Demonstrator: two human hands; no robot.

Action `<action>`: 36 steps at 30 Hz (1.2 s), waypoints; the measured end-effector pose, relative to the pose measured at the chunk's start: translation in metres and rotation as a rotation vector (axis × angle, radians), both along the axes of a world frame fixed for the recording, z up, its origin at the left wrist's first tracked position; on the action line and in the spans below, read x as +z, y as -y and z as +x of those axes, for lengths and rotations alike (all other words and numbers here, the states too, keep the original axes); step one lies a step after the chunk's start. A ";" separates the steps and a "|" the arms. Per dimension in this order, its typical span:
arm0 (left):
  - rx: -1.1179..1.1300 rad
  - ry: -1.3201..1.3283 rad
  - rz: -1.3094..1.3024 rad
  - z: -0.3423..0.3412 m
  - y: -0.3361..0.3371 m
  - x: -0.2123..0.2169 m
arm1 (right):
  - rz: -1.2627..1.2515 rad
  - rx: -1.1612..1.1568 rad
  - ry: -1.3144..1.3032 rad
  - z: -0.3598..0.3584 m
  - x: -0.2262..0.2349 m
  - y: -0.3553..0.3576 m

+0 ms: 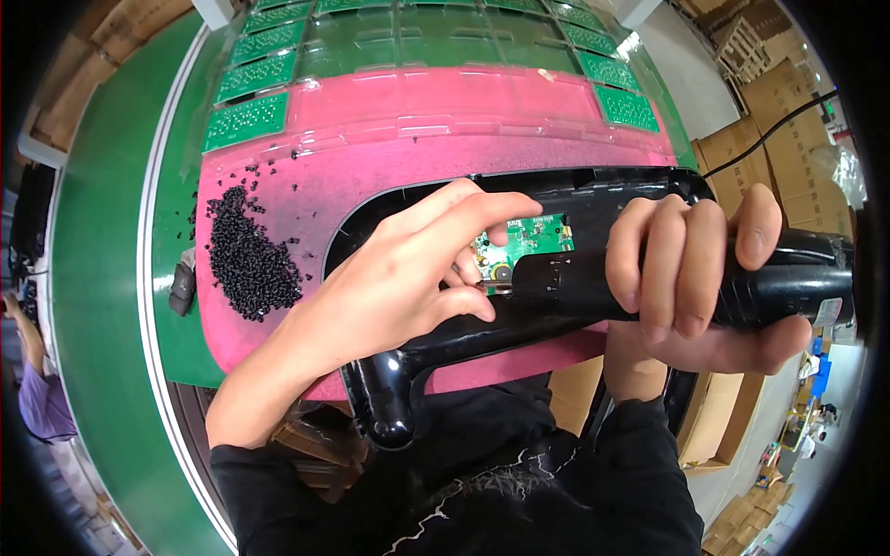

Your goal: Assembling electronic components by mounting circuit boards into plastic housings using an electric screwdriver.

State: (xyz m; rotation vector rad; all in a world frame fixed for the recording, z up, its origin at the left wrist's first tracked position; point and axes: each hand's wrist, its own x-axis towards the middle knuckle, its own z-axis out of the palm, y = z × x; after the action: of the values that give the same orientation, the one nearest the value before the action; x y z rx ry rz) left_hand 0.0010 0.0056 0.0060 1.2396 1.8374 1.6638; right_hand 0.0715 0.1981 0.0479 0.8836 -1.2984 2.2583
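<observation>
My right hand [691,278] is wrapped around a black electric screwdriver [788,283], its front end resting over a small green circuit board [530,236]. The board sits inside a glossy black plastic housing [408,389] that lies on a pink mat [371,139]. My left hand [408,278] reaches over the housing, its fingertips pinched together right at the screwdriver's tip beside the board. Whether a screw is between those fingers is hidden.
A heap of small black screws [246,264] lies on the pink mat to the left. Green circuit board panels [246,120] line the far edges of a clear tray. A green conveyor belt [102,278] runs at left. Cardboard boxes [788,120] stand at right.
</observation>
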 end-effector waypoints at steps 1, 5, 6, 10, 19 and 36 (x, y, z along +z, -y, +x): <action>0.022 -0.080 -0.032 -0.001 -0.001 -0.005 | 0.030 0.027 0.000 -0.001 -0.004 -0.002; 0.080 -0.197 -0.092 -0.003 0.001 -0.011 | 0.108 0.043 0.178 -0.003 -0.011 -0.002; 0.109 -0.220 -0.100 -0.004 0.001 -0.011 | 0.116 0.018 0.238 -0.002 -0.011 0.000; 0.180 -0.311 -0.080 -0.005 0.002 -0.012 | 0.199 -0.121 0.368 0.005 -0.006 0.010; 0.233 -0.325 -0.187 -0.002 0.004 -0.007 | 0.431 -0.031 0.421 0.008 0.000 0.001; 0.044 -0.199 -0.198 0.001 0.006 -0.009 | 0.295 -0.049 0.450 0.008 -0.009 0.017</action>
State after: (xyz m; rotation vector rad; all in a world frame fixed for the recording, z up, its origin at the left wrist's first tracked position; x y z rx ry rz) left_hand 0.0019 0.0000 -0.0026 1.3260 2.1031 1.3820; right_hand 0.0797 0.1810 0.0385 0.4288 -1.8625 2.3458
